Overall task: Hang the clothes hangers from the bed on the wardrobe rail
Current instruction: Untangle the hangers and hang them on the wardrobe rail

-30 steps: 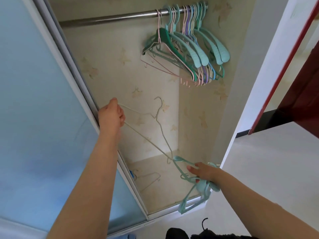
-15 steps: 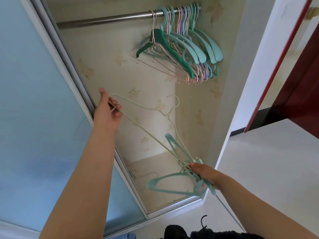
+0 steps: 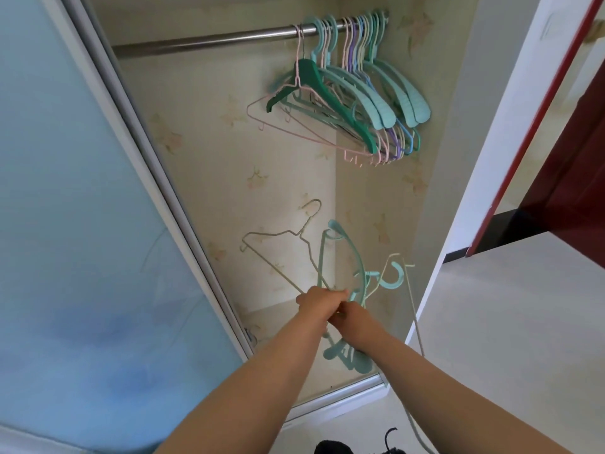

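Note:
A steel wardrobe rail (image 3: 209,40) crosses the top of the open wardrobe. Several teal, pink and purple hangers (image 3: 353,103) hang bunched at its right end. Low in the wardrobe opening my left hand (image 3: 316,301) and my right hand (image 3: 352,319) meet, both closed on a tangled bundle. The bundle holds a cream wire hanger (image 3: 278,237), sticking up to the left, and teal plastic hangers (image 3: 347,253) fanning up and down from my hands. Which hand grips which hanger is hard to tell.
A frosted blue sliding door (image 3: 82,224) covers the wardrobe's left side. The wardrobe floor (image 3: 271,319) shows below my hands. A white wall edge (image 3: 474,191) borders the right side, with a red door frame (image 3: 537,119) beyond it. A dark object (image 3: 334,447) lies at my feet.
My left hand has come down from the door edge to meet my right hand. The wire hanger has swung upright, and the teal hangers now stand up from my hands.

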